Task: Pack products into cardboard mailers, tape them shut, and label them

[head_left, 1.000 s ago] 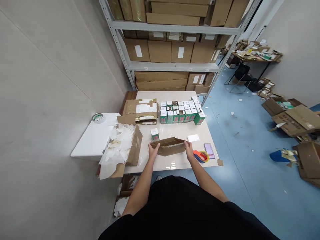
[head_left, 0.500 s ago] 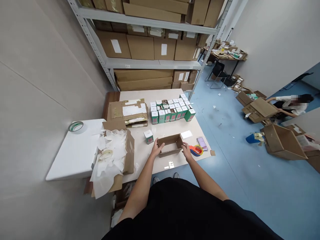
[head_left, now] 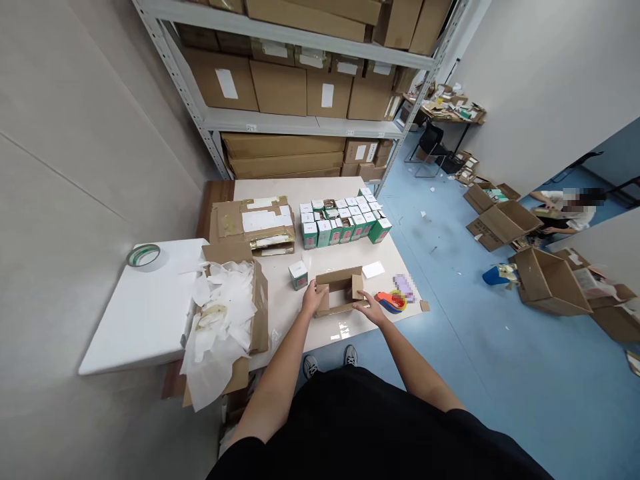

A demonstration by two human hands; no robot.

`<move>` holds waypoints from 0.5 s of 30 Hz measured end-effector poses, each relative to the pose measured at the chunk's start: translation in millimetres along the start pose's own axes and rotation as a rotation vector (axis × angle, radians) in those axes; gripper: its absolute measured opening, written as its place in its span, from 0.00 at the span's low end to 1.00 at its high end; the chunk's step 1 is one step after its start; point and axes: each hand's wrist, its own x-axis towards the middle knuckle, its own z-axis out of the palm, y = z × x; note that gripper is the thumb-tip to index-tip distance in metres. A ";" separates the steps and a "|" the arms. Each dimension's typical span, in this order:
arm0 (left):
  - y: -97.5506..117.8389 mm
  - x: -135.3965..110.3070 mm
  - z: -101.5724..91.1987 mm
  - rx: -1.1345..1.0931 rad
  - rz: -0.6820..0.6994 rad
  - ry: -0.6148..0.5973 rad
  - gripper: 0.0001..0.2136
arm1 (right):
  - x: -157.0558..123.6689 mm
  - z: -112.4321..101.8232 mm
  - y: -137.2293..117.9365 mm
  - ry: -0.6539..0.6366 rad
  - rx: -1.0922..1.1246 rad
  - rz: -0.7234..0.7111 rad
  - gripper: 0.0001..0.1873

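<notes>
A small open cardboard box (head_left: pixel 334 276) lies on the table in front of me, its right end flap now showing folded inward. My left hand (head_left: pixel 312 299) grips the left end, thumb over the edge. At the near right corner my right hand (head_left: pixel 371 309) holds the box, its thumb and fingers about the wall and flap. Just beyond my left hand stands a single green-and-white carton (head_left: pixel 299 275). Right of the box lie a white card (head_left: pixel 373 269) and a tape dispenser-like orange, blue and yellow thing (head_left: pixel 391 302).
Rows of green-and-white cartons (head_left: pixel 345 223) stand at the back of the table, beside flattened cardboard (head_left: pixel 230 220). On the left are a box of white packing paper (head_left: pixel 225 297) and a tape roll (head_left: pixel 143 256). A shelf rack (head_left: pixel 300 123) rises behind; another person (head_left: pixel 560 210) crouches among boxes at right.
The box's right end flap has turned inward. My right hand has shifted left and nearer to me, onto the near right corner; my left hand stays at the left end.
</notes>
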 end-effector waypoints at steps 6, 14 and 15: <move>-6.4 6.1 -0.6 0.135 -0.013 0.000 0.20 | -3.0 -12.0 4.7 -0.121 -0.056 -0.049 0.47; -9.8 27.8 -16.7 -0.070 0.128 -0.008 0.24 | 6.6 -5.9 7.9 -0.071 0.080 0.037 0.31; -11.0 27.9 -19.4 -0.104 0.142 -0.025 0.23 | 8.4 -2.5 8.4 -0.051 0.102 0.048 0.31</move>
